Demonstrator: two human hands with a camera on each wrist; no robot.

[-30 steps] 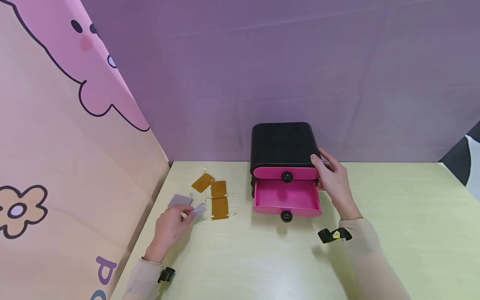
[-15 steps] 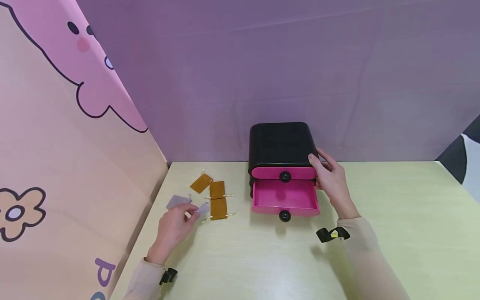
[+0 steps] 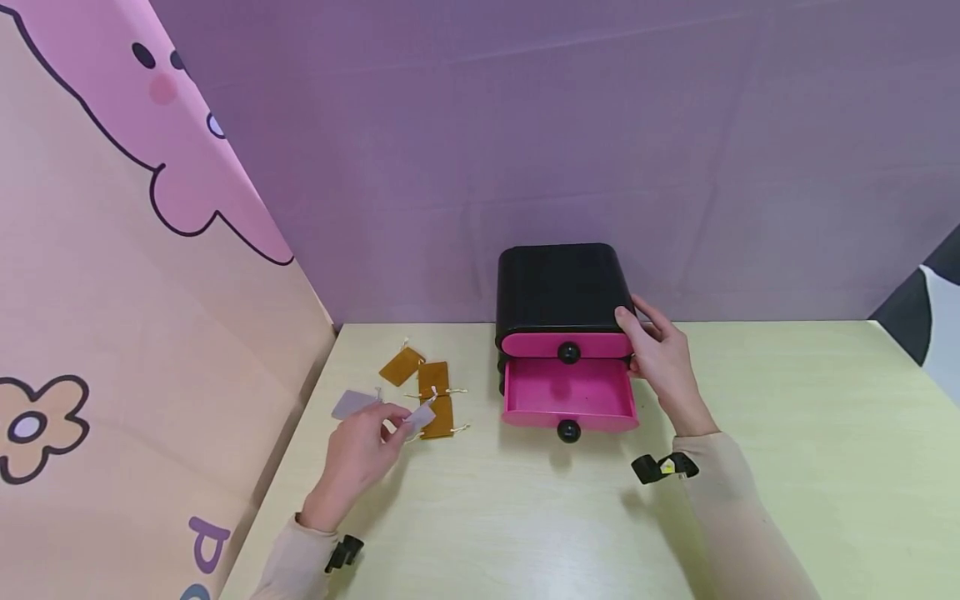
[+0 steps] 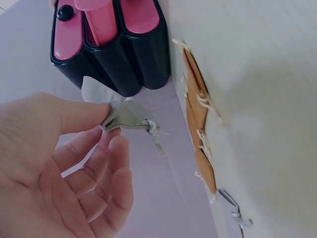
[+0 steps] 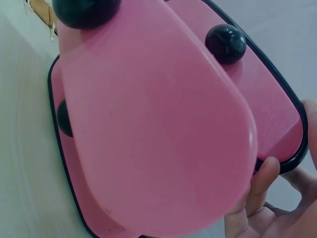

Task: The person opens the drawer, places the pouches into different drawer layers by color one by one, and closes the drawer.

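My left hand [image 3: 363, 450] pinches a small grey drawstring pouch [image 3: 422, 417] between thumb and fingers. It is above the table, in front of the brown pouches in the head view; the left wrist view shows the pouch [image 4: 126, 113] folded at the grip, its knotted cord hanging free. My right hand [image 3: 663, 362] grips the right side of a black drawer unit [image 3: 566, 287], thumb near its upper edge. The unit's pink middle drawer [image 3: 570, 390] is pulled out, with nothing visible inside. In the right wrist view, that drawer's front [image 5: 158, 119] hides much of the unit.
Brown drawstring pouches [image 3: 401, 367] lie left of the unit, two of them end to end. A second grey pouch [image 3: 352, 403] lies on the pale table [image 3: 480, 525] behind my left hand. A purple backdrop [image 3: 480, 167] stands behind; a printed panel [image 3: 187, 333] borders the left.
My left hand has lifted the grey pouch and carried it rightward, so it now overlaps the nearest brown pouch in the head view. My right hand keeps its hold on the drawer unit.
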